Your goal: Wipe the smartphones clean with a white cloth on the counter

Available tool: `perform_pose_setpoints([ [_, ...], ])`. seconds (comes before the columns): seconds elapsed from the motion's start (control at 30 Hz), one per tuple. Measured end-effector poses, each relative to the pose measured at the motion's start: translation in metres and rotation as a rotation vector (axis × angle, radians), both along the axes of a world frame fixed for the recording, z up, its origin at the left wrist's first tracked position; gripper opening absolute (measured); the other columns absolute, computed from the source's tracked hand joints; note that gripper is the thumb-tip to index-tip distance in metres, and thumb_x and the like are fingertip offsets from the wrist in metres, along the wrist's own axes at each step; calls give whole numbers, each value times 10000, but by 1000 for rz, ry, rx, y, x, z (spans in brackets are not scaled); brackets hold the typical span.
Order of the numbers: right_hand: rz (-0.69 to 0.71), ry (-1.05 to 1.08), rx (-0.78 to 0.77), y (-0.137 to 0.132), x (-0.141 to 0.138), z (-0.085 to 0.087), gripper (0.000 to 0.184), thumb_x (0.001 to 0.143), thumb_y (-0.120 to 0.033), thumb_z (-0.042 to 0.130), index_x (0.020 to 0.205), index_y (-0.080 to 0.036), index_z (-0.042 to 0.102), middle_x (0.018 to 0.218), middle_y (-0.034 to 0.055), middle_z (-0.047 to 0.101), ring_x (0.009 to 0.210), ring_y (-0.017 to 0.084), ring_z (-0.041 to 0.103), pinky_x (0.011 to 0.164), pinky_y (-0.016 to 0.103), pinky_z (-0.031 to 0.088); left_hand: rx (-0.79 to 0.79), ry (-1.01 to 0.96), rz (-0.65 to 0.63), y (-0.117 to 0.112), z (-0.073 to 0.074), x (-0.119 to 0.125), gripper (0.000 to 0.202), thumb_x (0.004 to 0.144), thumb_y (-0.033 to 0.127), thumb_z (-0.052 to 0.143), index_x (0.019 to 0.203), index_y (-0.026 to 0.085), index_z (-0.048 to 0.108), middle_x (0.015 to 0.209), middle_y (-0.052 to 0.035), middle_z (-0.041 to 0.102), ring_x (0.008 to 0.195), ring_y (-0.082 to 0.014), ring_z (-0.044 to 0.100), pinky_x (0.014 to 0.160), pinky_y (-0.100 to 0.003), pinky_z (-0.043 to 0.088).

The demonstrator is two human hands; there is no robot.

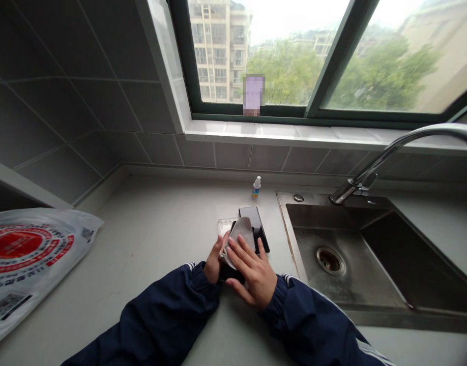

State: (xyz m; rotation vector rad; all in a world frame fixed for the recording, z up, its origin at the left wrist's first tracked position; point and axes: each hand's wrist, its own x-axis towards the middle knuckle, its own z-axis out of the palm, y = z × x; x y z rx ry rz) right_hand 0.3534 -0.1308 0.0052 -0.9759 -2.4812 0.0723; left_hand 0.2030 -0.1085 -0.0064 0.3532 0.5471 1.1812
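Observation:
My left hand [214, 259] grips the edge of a dark phone [232, 275] held low over the counter. A light grey cloth [245, 231] covers much of the phone's upper part. My right hand [252, 272] lies over the cloth with its fingers outstretched and apart, pressing it against the phone. Just beyond my hands, another black glossy phone [255, 216] rests on the counter, partly hidden by the cloth and fingers. Beside it is a clear phone case [223, 223], mostly covered. Farther back stands a small spray bottle [256, 189] with a white cap.
To the right, a steel sink [305, 244] with a chrome faucet [389, 152] is set into the pale counter [161, 223]. A white plastic bag [35, 254] with red print lies at the left. Behind are a tiled wall and a window sill [294, 130].

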Motion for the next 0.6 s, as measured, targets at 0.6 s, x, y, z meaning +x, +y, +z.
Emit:
perform_pose_setpoints([
  [0.6, 11, 91, 32, 8, 10, 1, 383, 967, -277, 470, 1339, -207, 527, 1436, 62, 511, 1405, 227, 382, 1207, 530, -13, -49, -172, -19, 8, 27, -6, 660, 900, 595, 418, 1391, 155, 453, 1251, -175, 626, 1181, -352, 577, 1036, -534, 389],
])
